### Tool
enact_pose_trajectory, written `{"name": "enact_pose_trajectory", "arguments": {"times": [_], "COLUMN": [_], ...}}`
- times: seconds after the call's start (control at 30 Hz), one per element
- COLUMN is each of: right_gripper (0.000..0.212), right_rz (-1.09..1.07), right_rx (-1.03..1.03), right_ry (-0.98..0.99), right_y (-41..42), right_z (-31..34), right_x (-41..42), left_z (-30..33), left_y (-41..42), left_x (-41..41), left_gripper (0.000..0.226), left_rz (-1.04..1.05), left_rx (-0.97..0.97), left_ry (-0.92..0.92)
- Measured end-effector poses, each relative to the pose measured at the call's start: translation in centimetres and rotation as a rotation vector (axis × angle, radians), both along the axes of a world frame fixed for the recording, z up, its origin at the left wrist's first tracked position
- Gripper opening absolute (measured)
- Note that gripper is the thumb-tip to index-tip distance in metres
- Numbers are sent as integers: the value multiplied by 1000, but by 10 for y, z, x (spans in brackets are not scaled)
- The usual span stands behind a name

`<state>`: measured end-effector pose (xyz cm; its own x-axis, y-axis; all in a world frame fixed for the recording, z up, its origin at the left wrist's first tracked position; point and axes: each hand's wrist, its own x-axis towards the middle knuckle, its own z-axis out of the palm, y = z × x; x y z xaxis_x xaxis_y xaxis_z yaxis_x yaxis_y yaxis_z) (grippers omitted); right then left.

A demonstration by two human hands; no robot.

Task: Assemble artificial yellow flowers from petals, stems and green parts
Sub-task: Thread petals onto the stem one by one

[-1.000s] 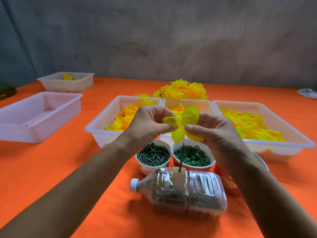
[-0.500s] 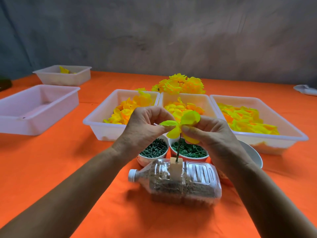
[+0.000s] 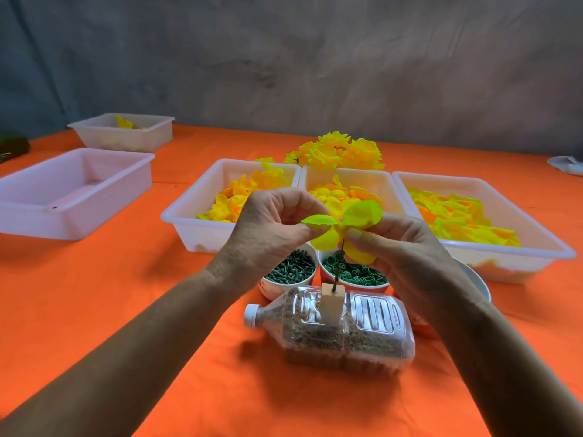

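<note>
On the orange table [image 3: 94,310], the left hand [image 3: 268,231] pinched a yellow petal piece [image 3: 344,230] over a thin stem [image 3: 338,272] standing in a block [image 3: 331,305] atop the bottle [image 3: 362,335]; the right hand [image 3: 400,247] pinched its other side.

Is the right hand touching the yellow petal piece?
Touching: the head view shows the right hand pinching the petal piece above the stem.

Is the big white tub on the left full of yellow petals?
No, the big white tub on the left shows only its bare bottom, while the yellow petals lie in other tubs further right.
</note>
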<state>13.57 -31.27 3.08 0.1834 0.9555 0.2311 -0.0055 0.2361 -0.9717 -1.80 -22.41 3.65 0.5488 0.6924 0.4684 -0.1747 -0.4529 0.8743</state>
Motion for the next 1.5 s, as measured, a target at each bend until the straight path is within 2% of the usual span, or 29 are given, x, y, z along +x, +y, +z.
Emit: {"name": "enact_pose_trajectory", "arguments": {"times": [0.33,0.7,0.97,1.1,1.2,1.3,1.4,1.5], "right_gripper": [27,20,5,15,13,10,20,42], "right_rz": [18,-5,-99,-229,-328,-412,-448,-429], "right_rx": [57,193,296,383,531,641,711,735], "right_ry": [-17,-140,-409,-684,-925,-1132,-1258,-1265], "right_y": [-4,-5,-7,-7,-8,-9,-10,-12], "right_z": [-2,-3,-1,-1,-2,-5,-7,-8], "right_x": [3,2,2,2,3,4,4,5], "left_z": [-1,-2,-6,-8,-10,-11,-14,-18], "left_y": [-5,-6,-9,-11,-11,-13,-13,-12], "left_x": [0,-1,-5,-6,-6,-7,-6,-5], "left_gripper": [12,14,10,11,12,8,6,4], "left_rz": [8,8,23,40,120,205,269,312], "left_rx": [36,59,60,71,203,426,714,889], "left_ry": [32,22,14,-1,55,82,112,153]}}
